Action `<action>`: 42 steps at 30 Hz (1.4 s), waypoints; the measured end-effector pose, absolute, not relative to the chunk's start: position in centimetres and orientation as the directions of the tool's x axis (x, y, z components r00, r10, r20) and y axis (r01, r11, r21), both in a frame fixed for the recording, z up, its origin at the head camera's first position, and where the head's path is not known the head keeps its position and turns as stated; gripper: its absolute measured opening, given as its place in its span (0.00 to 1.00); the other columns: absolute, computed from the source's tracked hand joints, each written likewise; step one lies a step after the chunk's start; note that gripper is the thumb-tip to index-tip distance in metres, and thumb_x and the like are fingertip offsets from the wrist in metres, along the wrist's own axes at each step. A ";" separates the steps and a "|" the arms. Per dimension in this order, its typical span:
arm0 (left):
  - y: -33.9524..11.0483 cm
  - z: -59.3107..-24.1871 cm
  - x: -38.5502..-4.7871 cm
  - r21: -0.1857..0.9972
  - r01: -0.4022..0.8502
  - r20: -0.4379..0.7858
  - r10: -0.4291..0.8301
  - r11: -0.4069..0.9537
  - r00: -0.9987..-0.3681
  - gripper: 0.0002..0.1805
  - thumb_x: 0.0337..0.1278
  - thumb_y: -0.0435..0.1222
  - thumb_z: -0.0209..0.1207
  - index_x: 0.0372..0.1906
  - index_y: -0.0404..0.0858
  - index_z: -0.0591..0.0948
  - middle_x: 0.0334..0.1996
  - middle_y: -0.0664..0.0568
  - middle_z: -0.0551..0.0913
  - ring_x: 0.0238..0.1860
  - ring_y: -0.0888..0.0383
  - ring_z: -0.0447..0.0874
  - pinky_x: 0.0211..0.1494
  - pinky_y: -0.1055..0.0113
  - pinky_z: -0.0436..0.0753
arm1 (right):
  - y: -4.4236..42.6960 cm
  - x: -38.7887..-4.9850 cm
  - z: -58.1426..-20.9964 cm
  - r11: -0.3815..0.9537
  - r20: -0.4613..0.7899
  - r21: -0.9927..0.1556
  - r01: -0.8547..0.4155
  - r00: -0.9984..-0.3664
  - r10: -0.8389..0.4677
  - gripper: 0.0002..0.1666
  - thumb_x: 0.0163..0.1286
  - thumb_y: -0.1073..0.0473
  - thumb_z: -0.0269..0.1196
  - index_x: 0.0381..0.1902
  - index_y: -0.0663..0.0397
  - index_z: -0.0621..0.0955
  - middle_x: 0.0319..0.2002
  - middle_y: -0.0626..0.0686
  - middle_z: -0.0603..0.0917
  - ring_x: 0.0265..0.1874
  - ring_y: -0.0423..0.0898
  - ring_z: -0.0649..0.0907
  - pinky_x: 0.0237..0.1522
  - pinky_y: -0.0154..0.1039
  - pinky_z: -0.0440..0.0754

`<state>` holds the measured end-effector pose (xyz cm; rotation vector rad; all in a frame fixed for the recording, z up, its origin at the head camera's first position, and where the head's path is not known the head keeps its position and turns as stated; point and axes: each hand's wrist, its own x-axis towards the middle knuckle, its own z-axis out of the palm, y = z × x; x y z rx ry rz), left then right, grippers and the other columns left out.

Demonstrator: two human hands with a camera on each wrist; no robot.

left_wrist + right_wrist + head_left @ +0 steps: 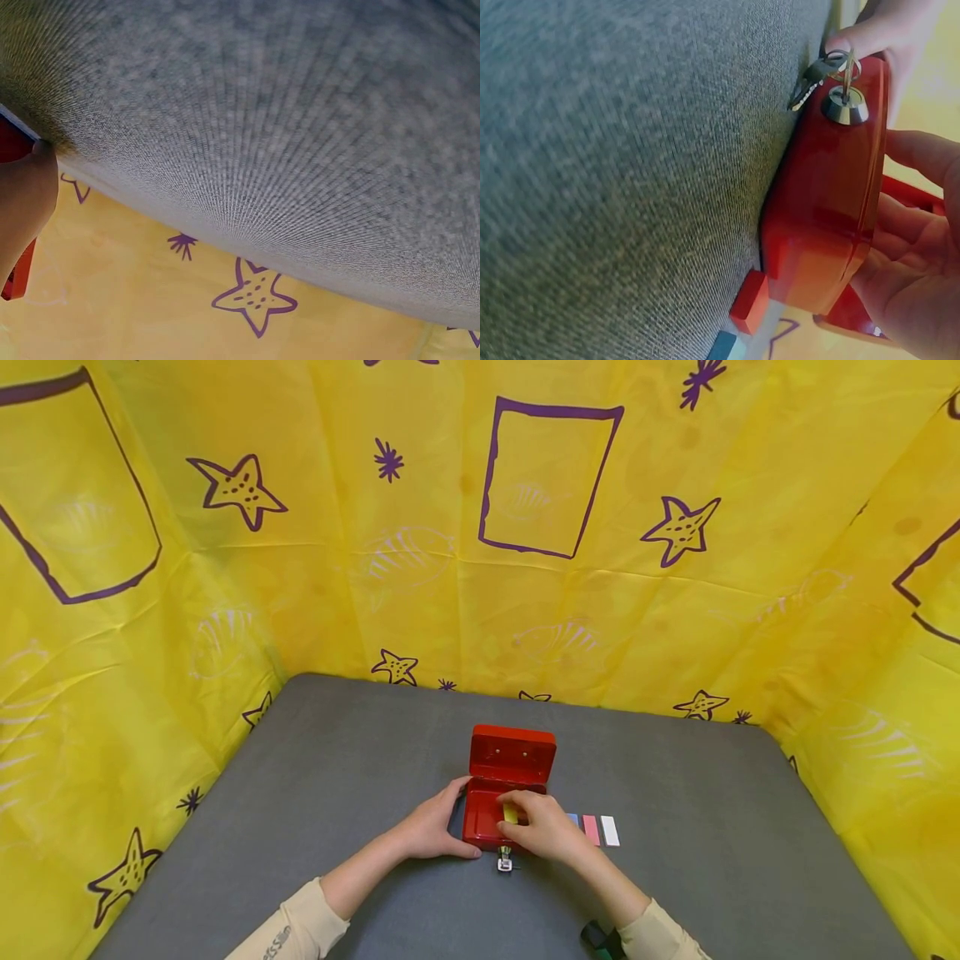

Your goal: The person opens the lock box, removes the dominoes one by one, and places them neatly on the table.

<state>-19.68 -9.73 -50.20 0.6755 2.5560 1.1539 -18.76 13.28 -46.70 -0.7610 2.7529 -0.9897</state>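
Note:
A small red cash box (480, 814) stands on the grey table with its lid (512, 756) raised. Its front lock (845, 106) has a key in it, and a ring with another key hangs there. My left hand (429, 829) grips the box's left side, thumb at the front corner and fingers toward the back. Over the box's right half, my right hand (547, 829) reaches inside and pinches a small yellow block (511, 812), partly hidden by the fingers. The right wrist view hides that block behind the box wall.
Right of the box lie a blue block (573, 818), partly covered by my right hand, a pink block (591, 830) and a white block (611, 831). By my right sleeve is a dark green and black object (600, 939). Yellow patterned cloth (450, 610) encloses the grey table (360, 735).

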 end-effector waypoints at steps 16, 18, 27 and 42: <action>-9.8 -50.1 -19.6 0.754 0.331 -0.018 0.521 0.567 -0.853 0.56 0.40 0.48 0.75 0.72 0.36 0.56 0.66 0.43 0.68 0.63 0.46 0.69 0.64 0.44 0.69 | 12.6 -18.5 -46.9 0.620 0.031 -0.682 -0.388 -0.862 -0.505 0.23 0.65 0.52 0.65 0.55 0.57 0.81 0.49 0.54 0.84 0.41 0.50 0.80 0.46 0.47 0.82; -9.8 -50.1 -19.6 0.755 0.338 -0.009 0.524 0.562 -0.852 0.56 0.40 0.48 0.76 0.72 0.36 0.56 0.66 0.42 0.68 0.63 0.45 0.70 0.64 0.44 0.69 | 12.5 -18.4 -47.0 0.617 0.032 -0.684 -0.390 -0.861 -0.508 0.23 0.65 0.52 0.65 0.55 0.57 0.81 0.48 0.53 0.84 0.41 0.49 0.80 0.45 0.46 0.82; -9.8 -50.0 -19.6 0.753 0.348 0.005 0.524 0.558 -0.852 0.56 0.39 0.47 0.76 0.72 0.36 0.56 0.64 0.43 0.69 0.61 0.46 0.71 0.63 0.45 0.71 | 12.1 -18.4 -47.3 0.591 0.043 -0.704 -0.394 -0.854 -0.518 0.22 0.66 0.52 0.65 0.54 0.57 0.81 0.48 0.54 0.84 0.40 0.48 0.81 0.46 0.46 0.82; -9.9 -50.2 -19.7 0.758 0.349 0.008 0.527 0.551 -0.850 0.56 0.40 0.48 0.76 0.72 0.35 0.56 0.64 0.43 0.70 0.59 0.48 0.72 0.60 0.47 0.73 | 11.6 -18.2 -46.9 0.567 0.002 -0.747 -0.348 -0.854 -0.521 0.22 0.66 0.52 0.64 0.55 0.57 0.81 0.51 0.56 0.84 0.44 0.52 0.82 0.49 0.52 0.81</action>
